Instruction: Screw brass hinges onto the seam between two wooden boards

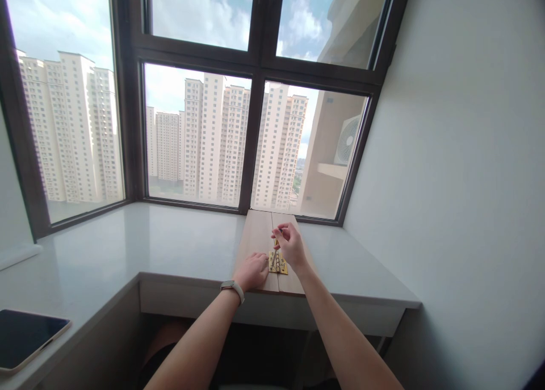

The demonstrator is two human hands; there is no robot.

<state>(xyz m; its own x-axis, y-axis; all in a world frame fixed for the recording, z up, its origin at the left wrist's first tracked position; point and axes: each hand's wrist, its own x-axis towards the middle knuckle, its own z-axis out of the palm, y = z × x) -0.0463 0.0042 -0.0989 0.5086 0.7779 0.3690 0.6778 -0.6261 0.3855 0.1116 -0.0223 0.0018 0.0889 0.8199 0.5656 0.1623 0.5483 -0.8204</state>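
Right grip (288, 243) pinches a screwdriver (276, 246) over the brass hinge (278, 263); left lies flat

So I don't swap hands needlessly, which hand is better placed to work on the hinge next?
Probably the right hand: it holds a slim tool over the gold hinge, while the left hand rests on the left board.

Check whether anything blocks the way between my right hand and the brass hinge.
Nothing visible blocks it. Only the slim tool in your right hand spans the gap to the brass hinge. Your left hand rests on the wooden board at the hinge's left side, not between them.
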